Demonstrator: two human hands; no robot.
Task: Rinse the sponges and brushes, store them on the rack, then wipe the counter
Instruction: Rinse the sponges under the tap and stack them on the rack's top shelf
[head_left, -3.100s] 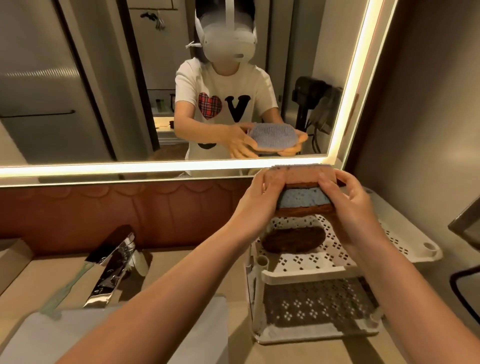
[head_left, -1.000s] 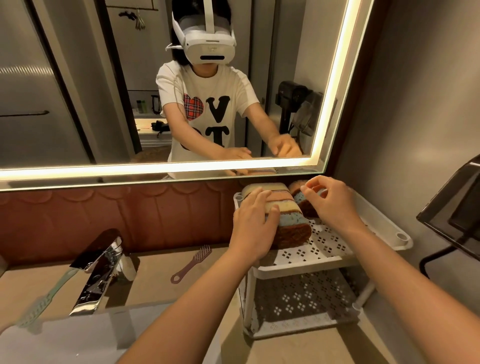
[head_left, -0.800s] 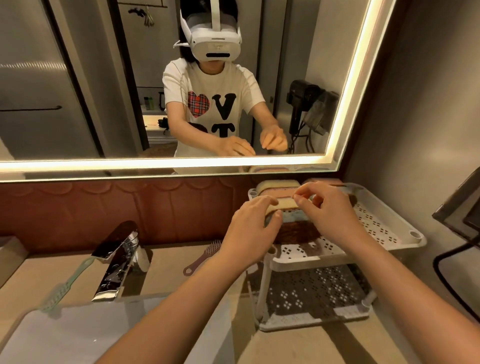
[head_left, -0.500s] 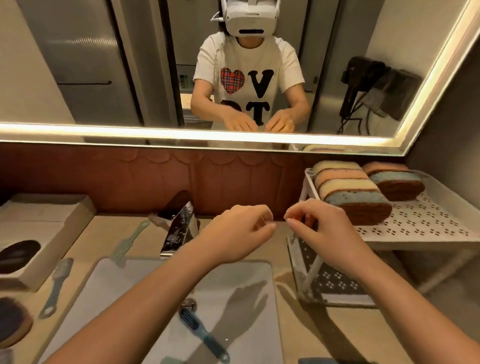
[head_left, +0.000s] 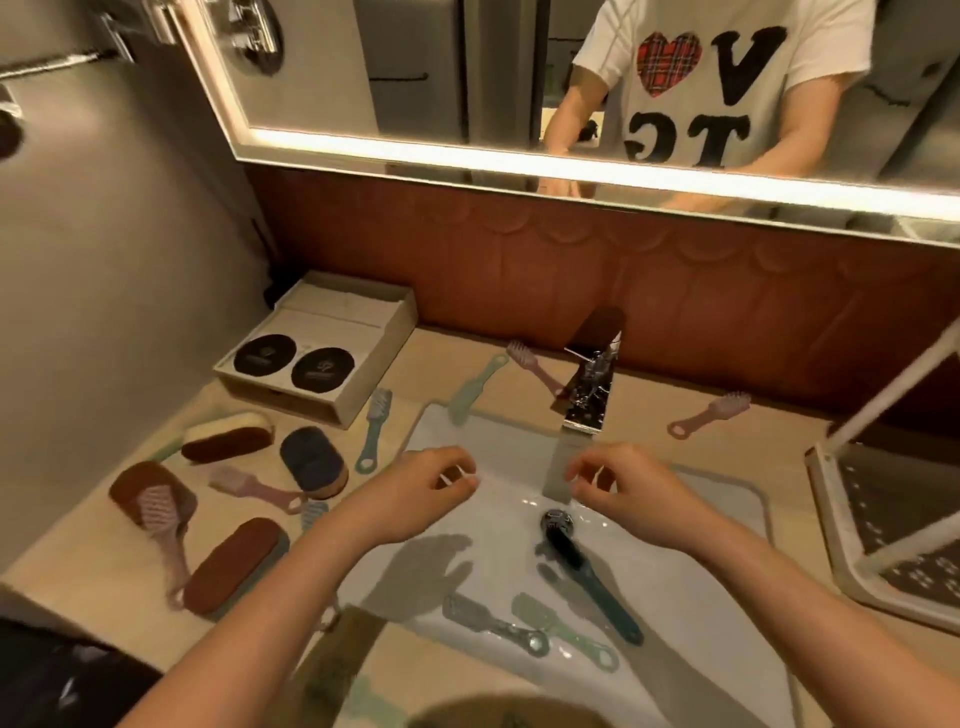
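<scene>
My left hand (head_left: 415, 499) and my right hand (head_left: 628, 493) hover over the white sink (head_left: 701, 587), both empty with fingers loosely curled. In the basin lie a dark teal brush (head_left: 587, 571) near the drain, a grey brush (head_left: 488, 621) and a pale green brush (head_left: 561, 629). On the counter to the left lie several sponges: a brown oval one (head_left: 234, 564), a dark blue one (head_left: 311, 462), a cream-topped one (head_left: 228, 439). A pink brush (head_left: 156, 525) lies on another brown sponge. The white rack (head_left: 893, 525) shows at the right edge.
A chrome faucet (head_left: 589, 389) stands behind the basin. More small brushes lie on the counter: pink (head_left: 709, 415) right of the faucet, pink (head_left: 535, 366) and pale green (head_left: 475, 387) left of it. A cream box (head_left: 322, 358) with two dark discs sits back left.
My hands let go of the sponges on the rack's top shelf and came back over the sink. The view swung left and down, so the rack top has left the frame.
</scene>
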